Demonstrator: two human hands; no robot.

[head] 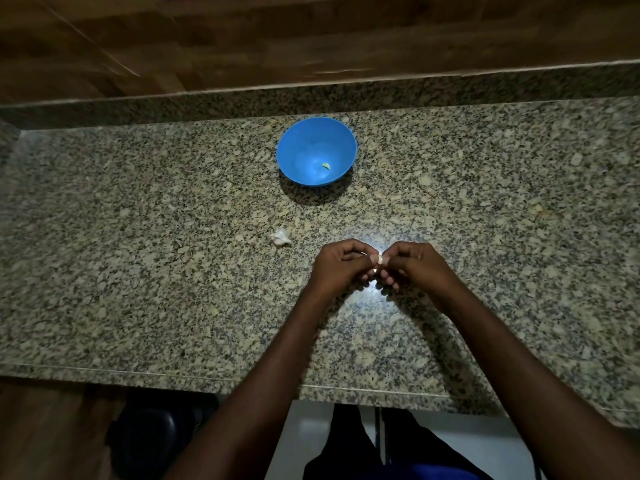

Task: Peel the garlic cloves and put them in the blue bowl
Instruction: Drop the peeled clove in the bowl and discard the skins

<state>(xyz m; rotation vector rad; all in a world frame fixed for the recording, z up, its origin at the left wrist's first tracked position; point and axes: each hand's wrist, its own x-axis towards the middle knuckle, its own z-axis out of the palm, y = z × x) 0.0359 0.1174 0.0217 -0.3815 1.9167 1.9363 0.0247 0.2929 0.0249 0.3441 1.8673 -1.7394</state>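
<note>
Dim room, one bright patch of light on the granite counter (138,271) just under the hands. Landmark: the blue bowl (316,152), standing upright on the counter toward its back edge. Inside the bowl, low on the side nearer the person, lies one peeled clove (326,166), pale yellow, alone. Nearer the person than the bowl and slightly to its left, a small white clump of garlic skin or remaining cloves (281,236) sits on the stone; too small to tell which. Nearer still, and a little right of the bowl's line, both hands meet above the counter. The left hand (341,265) has its fingers curled in, thumb and forefinger pinched on a small pale garlic clove (380,259). The right hand (414,266) mirrors it, fingers curled, its fingertips closed on the same clove from the other side. The clove shows only as a sliver between the two sets of fingertips; cannot tell how much skin is on it. Both forearms are bare and reach in from the near edge of the counter. Beyond the bowl, a raised granite lip and then brown wood panelling (242,39). Below the counter's near edge, dark clothing and a pale floor.
</note>
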